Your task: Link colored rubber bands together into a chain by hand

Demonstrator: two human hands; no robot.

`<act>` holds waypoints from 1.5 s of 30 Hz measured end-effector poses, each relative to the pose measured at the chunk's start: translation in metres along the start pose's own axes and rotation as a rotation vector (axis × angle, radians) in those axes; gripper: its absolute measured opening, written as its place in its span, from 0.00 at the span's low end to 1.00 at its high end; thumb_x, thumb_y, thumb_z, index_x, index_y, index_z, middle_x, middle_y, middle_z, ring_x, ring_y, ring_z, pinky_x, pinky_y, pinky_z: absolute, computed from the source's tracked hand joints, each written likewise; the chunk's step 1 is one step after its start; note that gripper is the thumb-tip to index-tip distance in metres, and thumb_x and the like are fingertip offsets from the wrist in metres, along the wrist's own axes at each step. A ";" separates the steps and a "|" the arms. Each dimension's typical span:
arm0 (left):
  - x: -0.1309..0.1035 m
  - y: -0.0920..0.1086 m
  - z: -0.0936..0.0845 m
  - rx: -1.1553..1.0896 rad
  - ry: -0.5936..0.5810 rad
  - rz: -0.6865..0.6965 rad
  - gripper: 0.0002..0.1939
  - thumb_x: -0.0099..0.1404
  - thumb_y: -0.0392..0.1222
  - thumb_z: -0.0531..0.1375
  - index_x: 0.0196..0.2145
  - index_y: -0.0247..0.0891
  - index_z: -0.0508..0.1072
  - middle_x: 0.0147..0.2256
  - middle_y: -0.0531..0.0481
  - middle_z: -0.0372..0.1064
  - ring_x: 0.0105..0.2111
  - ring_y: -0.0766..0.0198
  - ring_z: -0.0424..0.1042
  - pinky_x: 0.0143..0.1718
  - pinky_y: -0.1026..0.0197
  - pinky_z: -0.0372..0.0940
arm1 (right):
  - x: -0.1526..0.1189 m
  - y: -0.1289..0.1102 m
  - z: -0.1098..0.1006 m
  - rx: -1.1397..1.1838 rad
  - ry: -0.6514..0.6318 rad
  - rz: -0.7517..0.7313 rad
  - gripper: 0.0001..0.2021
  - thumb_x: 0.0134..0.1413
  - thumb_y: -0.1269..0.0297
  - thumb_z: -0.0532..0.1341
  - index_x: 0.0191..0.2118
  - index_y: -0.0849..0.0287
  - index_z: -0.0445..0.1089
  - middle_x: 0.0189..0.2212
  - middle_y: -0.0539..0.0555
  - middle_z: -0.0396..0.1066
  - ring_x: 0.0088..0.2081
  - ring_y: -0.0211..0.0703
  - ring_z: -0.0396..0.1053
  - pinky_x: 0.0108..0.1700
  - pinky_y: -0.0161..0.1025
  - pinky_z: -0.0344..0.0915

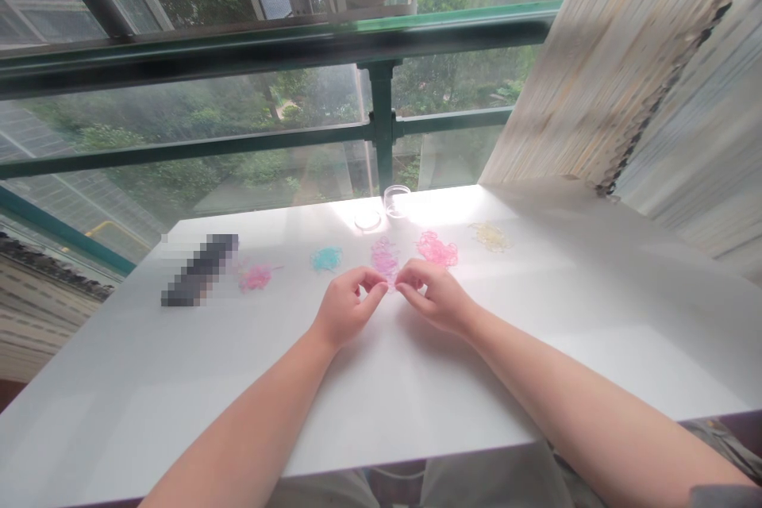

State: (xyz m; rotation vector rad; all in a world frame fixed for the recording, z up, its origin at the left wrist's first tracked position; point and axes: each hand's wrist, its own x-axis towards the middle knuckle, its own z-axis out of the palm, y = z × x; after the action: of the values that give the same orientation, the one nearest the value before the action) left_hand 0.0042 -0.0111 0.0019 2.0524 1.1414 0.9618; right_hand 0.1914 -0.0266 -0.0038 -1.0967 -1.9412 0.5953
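Note:
My left hand and my right hand meet over the white table, fingertips pinched a small gap apart. Something thin and pinkish shows between the fingertips, too small to make out. Just beyond them lies a loose pile of purple strands or small bands. A bright pink pile sits behind my right hand, with a pale yellow pile farther right. To the left are a turquoise pile and a smaller pink pile.
At the white table's far edge stand a clear round container and a round clear lid. A blurred dark object lies at the left. Behind are a green railing and window; a striped curtain hangs right.

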 end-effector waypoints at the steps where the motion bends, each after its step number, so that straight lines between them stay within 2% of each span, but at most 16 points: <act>1: 0.000 -0.001 0.000 0.004 -0.001 -0.001 0.09 0.61 0.45 0.56 0.33 0.38 0.72 0.29 0.51 0.72 0.30 0.65 0.69 0.30 0.63 0.59 | 0.000 0.000 0.000 0.000 -0.001 0.000 0.04 0.52 0.73 0.56 0.30 0.59 0.66 0.26 0.50 0.65 0.28 0.37 0.62 0.31 0.35 0.61; 15: 0.001 -0.003 -0.003 0.099 0.003 0.034 0.07 0.59 0.43 0.57 0.32 0.40 0.73 0.30 0.51 0.73 0.32 0.63 0.70 0.31 0.62 0.60 | 0.000 -0.001 -0.001 -0.011 0.023 0.003 0.04 0.52 0.73 0.56 0.30 0.58 0.66 0.26 0.50 0.65 0.28 0.37 0.63 0.32 0.36 0.62; 23: 0.000 -0.002 -0.003 0.091 0.000 0.028 0.07 0.60 0.44 0.57 0.31 0.40 0.73 0.30 0.50 0.73 0.32 0.63 0.69 0.33 0.61 0.61 | 0.000 -0.001 -0.001 -0.001 0.033 0.014 0.04 0.51 0.72 0.56 0.30 0.58 0.66 0.25 0.50 0.65 0.28 0.37 0.63 0.31 0.36 0.62; 32: 0.001 -0.002 -0.003 0.089 0.007 0.036 0.07 0.60 0.44 0.57 0.31 0.40 0.73 0.29 0.51 0.73 0.31 0.64 0.70 0.30 0.63 0.60 | -0.001 -0.003 -0.002 0.027 0.021 -0.001 0.01 0.51 0.69 0.59 0.31 0.58 0.67 0.27 0.51 0.67 0.29 0.38 0.64 0.30 0.36 0.64; 45: 0.001 -0.003 -0.003 0.091 0.013 0.020 0.06 0.59 0.43 0.58 0.32 0.40 0.73 0.30 0.51 0.73 0.32 0.64 0.70 0.31 0.62 0.60 | 0.000 -0.001 -0.002 0.011 0.033 0.014 0.04 0.49 0.73 0.57 0.30 0.59 0.66 0.27 0.50 0.66 0.28 0.37 0.64 0.32 0.36 0.63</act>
State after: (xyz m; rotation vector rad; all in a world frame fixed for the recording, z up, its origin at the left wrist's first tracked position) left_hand 0.0006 -0.0084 0.0018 2.1360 1.1928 0.9501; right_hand 0.1921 -0.0273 -0.0021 -1.1081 -1.9016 0.5912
